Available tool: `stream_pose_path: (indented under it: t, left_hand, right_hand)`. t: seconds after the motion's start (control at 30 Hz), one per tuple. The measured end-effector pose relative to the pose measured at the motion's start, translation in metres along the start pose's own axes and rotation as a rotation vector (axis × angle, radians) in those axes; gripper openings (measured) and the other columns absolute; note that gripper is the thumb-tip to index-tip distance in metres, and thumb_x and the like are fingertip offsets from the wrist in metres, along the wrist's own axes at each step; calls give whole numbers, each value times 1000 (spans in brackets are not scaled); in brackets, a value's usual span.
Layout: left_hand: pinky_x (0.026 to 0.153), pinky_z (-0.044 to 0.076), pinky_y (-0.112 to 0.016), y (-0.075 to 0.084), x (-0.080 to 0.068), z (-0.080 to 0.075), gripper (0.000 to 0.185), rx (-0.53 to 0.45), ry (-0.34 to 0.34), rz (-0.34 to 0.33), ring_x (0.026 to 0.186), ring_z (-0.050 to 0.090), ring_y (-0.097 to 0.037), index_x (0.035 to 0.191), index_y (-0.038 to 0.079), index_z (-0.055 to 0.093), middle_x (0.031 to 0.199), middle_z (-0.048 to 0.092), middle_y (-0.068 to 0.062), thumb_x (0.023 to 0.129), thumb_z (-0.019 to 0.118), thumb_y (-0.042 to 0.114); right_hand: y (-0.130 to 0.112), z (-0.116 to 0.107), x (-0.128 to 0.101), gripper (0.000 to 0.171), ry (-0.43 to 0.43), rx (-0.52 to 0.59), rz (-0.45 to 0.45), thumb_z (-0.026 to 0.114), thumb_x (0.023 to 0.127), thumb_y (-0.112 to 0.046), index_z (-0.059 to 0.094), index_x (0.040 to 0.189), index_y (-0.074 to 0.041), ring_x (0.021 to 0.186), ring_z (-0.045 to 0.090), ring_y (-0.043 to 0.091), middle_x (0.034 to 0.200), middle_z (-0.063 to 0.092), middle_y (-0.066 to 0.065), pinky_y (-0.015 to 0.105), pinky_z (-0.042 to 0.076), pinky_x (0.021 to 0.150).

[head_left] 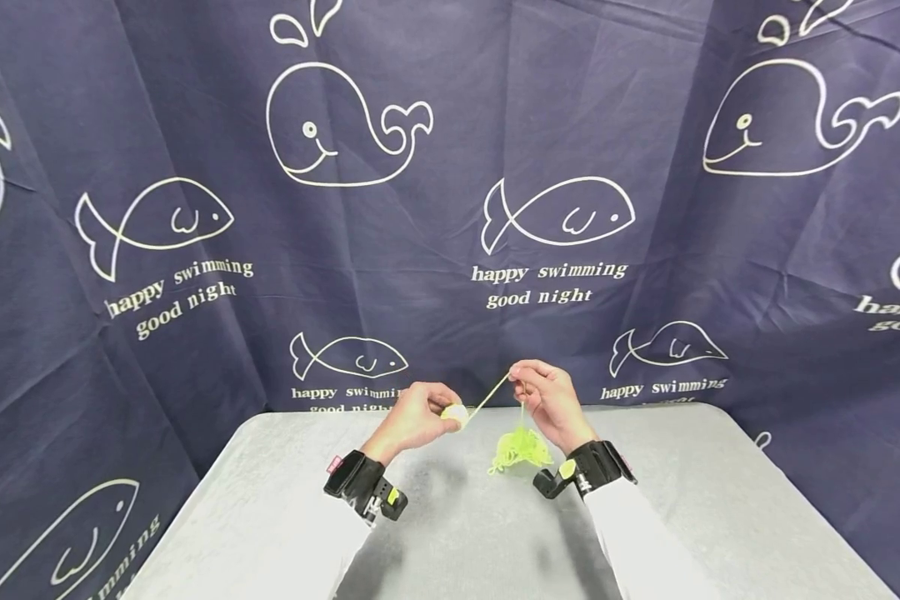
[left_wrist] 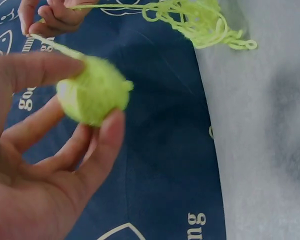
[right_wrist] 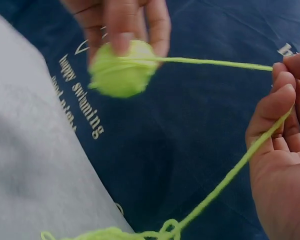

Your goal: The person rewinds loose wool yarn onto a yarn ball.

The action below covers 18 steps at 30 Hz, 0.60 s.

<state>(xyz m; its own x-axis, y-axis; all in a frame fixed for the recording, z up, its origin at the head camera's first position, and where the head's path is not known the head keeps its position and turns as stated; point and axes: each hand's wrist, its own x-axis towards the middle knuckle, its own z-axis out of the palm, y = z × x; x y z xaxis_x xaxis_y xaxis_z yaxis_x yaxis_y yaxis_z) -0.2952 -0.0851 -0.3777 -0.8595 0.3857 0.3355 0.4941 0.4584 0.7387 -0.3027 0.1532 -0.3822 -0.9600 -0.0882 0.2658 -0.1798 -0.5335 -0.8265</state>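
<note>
light: even and soft from above, bright enough, no hard glare anywhere.
shadows: faint grey smudges under my forearms on the table [head_left: 285, 500], soft-edged.
head view: sharp in the middle; the curtain [head_left: 450, 208] bows and stretches toward the corners from the wide lens.
left wrist view: my left hand [left_wrist: 45, 165] sits too close and blurs; the yarn ball [left_wrist: 92, 95] is fuzzy.
right wrist view: the ball is smeared soft, my right hand [right_wrist: 285, 150] is clearer; colours look slightly washed and bluish.

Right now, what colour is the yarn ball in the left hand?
Lime green, same as the loose strand. The yarn ball shows best in the left wrist view.
</note>
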Motion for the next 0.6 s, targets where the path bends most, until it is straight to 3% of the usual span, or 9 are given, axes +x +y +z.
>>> stream_pose_path:
  t: [0.17, 0.27, 0.33, 0.4, 0.47, 0.6]
  left_hand:
    - [70, 56, -26, 2, -3, -3, 25, -34, -226, 50, 75, 69, -16, 94, 4, 74, 85, 72, -4, 71, 82, -2]
    - [75, 58, -27, 6, -4, -3, 27, -185, -353, 82, 81, 71, -18, 99, -1, 73, 90, 73, -7, 73, 79, -4]
    - [79, 59, -29, 8, -4, -2, 29, -316, -395, 120, 84, 70, -18, 103, -7, 71, 94, 73, -11, 75, 78, -7]
    - [82, 59, -32, 11, -3, -1, 32, -451, -397, 161, 88, 70, -17, 107, -13, 67, 97, 73, -10, 76, 75, -9]
    - [83, 59, -32, 14, -2, 0, 34, -570, -345, 197, 89, 70, -16, 109, -18, 63, 99, 73, -7, 77, 73, -10]
    - [82, 59, -29, 22, 3, 1, 27, -804, -121, 206, 91, 70, -15, 104, -6, 68, 100, 74, 0, 77, 70, -11]
  right_hand:
    - [3, -4, 5, 25, 30, 118, 12, 53, 98, 8, 70, 86, -5, 62, 57, 7, 81, 68, 4, 14, 47, 56]
    - [8, -5, 7, 25, 42, 144, 17, 52, 98, 8, 70, 86, -4, 62, 57, 7, 81, 67, 4, 14, 47, 55]
    - [12, -5, 8, 24, 53, 133, 28, 53, 98, 8, 70, 86, -4, 62, 57, 7, 81, 67, 4, 13, 47, 55]
    - [16, -4, 7, 22, 67, 72, 42, 55, 98, 8, 71, 87, -4, 62, 58, 7, 82, 67, 4, 14, 48, 55]
    - [22, -3, 6, 16, 70, -43, 59, 58, 97, 7, 71, 91, -1, 64, 58, 9, 82, 68, 4, 15, 49, 57]
    - [32, -1, 1, 6, 4, -311, 87, 64, 94, 4, 71, 96, 4, 64, 55, 10, 78, 65, 3, 19, 47, 57]
